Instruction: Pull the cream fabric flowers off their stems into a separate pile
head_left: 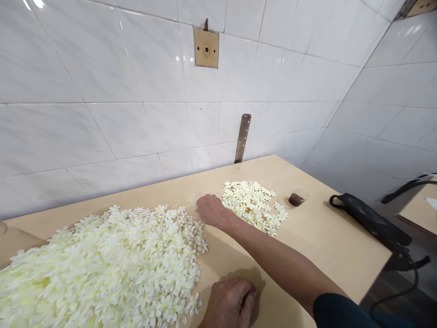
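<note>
My right hand [212, 209] reaches across the table, between a big heap of small white-and-pale-yellow artificial flowers [116, 264] and a smaller spread of the same flowers [251, 202]. Its fingers curl downward, and whatever they hold is hidden. A clear rim, perhaps of a plastic dish [197, 196], shows just beside the knuckles. Near the front, my left hand [232, 300] rests curled close to the table, right of the big heap. Its fingers are bent together, and anything within them is out of sight. One loose flower [194, 304] lies by it.
A small clear cup with dark brown contents [296, 199] stands right of the smaller spread. The wooden tabletop [327, 228] ends at the right, where a black padded object [372, 221] and cables sit beyond its edge. A metal bracket [242, 138] is against the tiled wall.
</note>
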The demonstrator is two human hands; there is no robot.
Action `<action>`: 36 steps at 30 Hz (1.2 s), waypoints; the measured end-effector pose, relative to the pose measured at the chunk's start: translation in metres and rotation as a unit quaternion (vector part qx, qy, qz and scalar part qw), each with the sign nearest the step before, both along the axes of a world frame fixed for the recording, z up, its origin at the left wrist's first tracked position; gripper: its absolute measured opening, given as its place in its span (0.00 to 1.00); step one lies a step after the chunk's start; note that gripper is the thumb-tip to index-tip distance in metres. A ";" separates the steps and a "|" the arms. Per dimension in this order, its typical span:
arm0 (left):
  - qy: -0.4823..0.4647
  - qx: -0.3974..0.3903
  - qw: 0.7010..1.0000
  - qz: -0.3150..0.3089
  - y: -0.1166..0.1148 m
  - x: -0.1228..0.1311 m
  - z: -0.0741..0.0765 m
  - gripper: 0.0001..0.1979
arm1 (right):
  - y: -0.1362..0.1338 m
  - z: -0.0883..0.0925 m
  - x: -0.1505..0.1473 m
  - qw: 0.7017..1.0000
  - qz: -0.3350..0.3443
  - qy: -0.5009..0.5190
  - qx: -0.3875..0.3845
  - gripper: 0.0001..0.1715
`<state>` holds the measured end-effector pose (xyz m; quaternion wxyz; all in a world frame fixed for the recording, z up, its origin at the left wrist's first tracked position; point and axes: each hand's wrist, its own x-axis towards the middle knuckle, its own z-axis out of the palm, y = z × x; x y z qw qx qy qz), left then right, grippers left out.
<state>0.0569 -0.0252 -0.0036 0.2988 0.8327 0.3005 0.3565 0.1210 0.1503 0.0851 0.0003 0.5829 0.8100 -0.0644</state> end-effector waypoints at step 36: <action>0.037 -0.064 0.997 0.006 0.000 -0.003 0.006 0.12 | -0.099 0.008 0.112 0.923 -0.132 0.349 0.090 0.21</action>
